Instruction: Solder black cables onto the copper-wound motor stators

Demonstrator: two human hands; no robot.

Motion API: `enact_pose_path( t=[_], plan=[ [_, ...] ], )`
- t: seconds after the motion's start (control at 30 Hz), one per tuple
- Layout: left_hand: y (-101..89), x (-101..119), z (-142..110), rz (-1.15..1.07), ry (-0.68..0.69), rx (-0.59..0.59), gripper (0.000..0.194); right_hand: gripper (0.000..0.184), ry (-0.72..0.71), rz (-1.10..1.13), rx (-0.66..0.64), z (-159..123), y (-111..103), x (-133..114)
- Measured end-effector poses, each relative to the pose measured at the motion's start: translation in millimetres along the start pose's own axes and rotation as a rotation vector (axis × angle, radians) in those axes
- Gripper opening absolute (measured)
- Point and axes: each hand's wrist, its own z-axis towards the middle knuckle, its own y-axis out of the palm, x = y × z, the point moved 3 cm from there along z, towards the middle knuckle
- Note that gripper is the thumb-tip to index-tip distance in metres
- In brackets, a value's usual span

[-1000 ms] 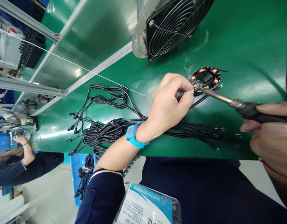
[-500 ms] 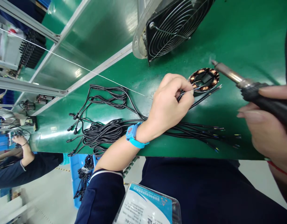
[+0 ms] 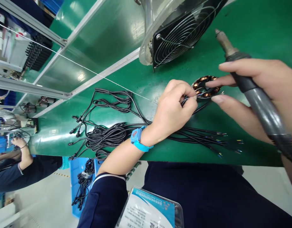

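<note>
My left hand (image 3: 173, 109), with a blue wrist strap (image 3: 137, 138), is pinched shut on thin black wires right beside a round copper-wound stator coil (image 3: 203, 87) lying on the green table (image 3: 231, 53). My right hand (image 3: 255, 91) grips a soldering iron (image 3: 250, 91) by its black handle. The iron's metal tip points up and away from the coil. Two fingers of my right hand stretch out and touch the coil's edge.
A black wire-guard fan (image 3: 181, 31) stands behind the coil. Bundles of black cables (image 3: 105, 133) lie spread on the table's left part, their stripped ends (image 3: 222, 142) near the front edge. Another person's hand (image 3: 21, 148) works at the far left. A blue bin (image 3: 81, 180) sits below.
My right hand lifted the soldering iron's tip off the coil and swung it upward, then moved in so its fingers reach the coil. My left hand kept its pinch.
</note>
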Motion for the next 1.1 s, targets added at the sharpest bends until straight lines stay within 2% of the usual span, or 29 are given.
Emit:
enact_pose_path(
  t=[0.2,0.27,0.33,0.43,0.47,0.53,0.7,0.77,0.97,1.1],
  plan=[
    [0.3,-0.2,-0.6,-0.006,-0.028,-0.029,0.012,0.047,-0.070,0.026,0.076,1.4,9.9,-3.2],
    [-1.7,-0.5,-1.9,-0.032,-0.096,-0.062,0.009,0.046,-0.078,0.007,0.099,2.7,12.0,0.1],
    [-4.1,-3.2,-3.5,-0.128,-0.284,-0.133,0.010,0.047,-0.081,-0.016,0.107,3.8,14.2,3.8],
    [-6.1,-7.6,-6.7,-0.373,-0.670,-0.325,0.019,0.050,-0.114,-0.031,0.066,5.9,19.9,8.6],
    [-7.2,-7.8,-6.7,-0.440,-0.756,-0.380,0.018,0.050,-0.140,-0.028,0.042,6.8,22.4,9.5],
    [-11.1,-7.7,-3.9,-0.519,-0.837,-0.431,0.014,0.050,-0.197,-0.042,0.001,8.7,27.0,10.3],
    [-21.6,-10.9,3.9,-0.603,-0.911,-0.273,0.011,0.046,-0.247,-0.184,0.028,9.9,28.9,8.0],
    [-21.0,-11.1,4.1,-0.621,-0.939,-0.249,0.012,0.049,-0.262,-0.179,0.049,8.2,26.5,5.7],
    [-10.4,-7.2,3.1,-0.618,-0.940,-0.284,0.011,0.049,-0.266,-0.100,0.080,4.2,23.1,3.3],
    [-12.8,-4.8,2.6,-0.599,-0.945,-0.330,0.018,0.048,-0.312,-0.067,0.079,4.4,25.6,2.1]
  ],
)
